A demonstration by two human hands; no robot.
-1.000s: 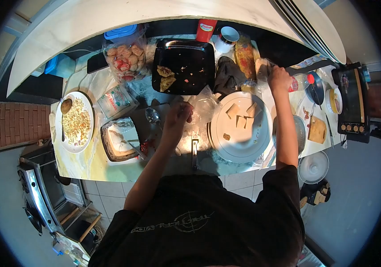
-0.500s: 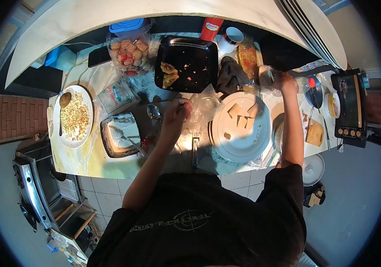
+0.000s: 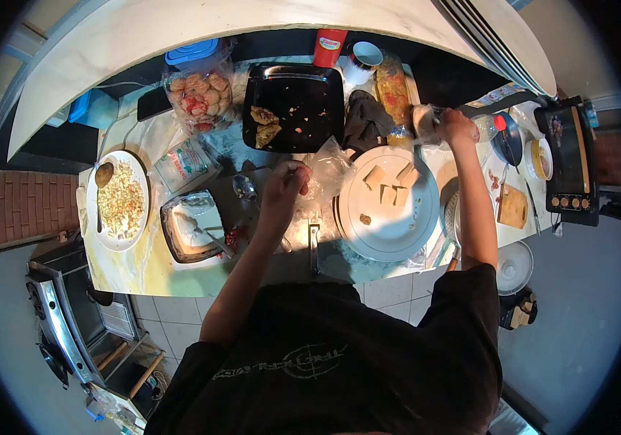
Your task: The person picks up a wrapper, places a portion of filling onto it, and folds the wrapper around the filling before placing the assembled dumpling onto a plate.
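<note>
My left hand (image 3: 286, 180) is closed above the middle of the counter, fingers curled inward, beside a crumpled clear plastic bag (image 3: 325, 174). Whatever it may hold is too small to make out. My right hand (image 3: 459, 129) reaches to the back right, its fingers closed at the edge of a clear plastic package (image 3: 426, 122) with something pale brown inside. Between my arms, a white plate (image 3: 390, 235) carries several pale cut pieces (image 3: 394, 194) and a small brown crumb. A clear bottle with a red cap (image 3: 499, 122) lies just right of my right hand.
Toward the back are a black tray (image 3: 296, 87) with food scraps, a bag of round brown food (image 3: 198, 98), a red container (image 3: 329, 47) and a mug (image 3: 363, 61). To the left are a plate of chopped food (image 3: 122, 235) and a square bowl (image 3: 193, 226). A toaster oven (image 3: 572, 163) stands right.
The whole view has shifted slightly. Both hands stay in nearly the same places over the counter, and the right hand remains at the package.
</note>
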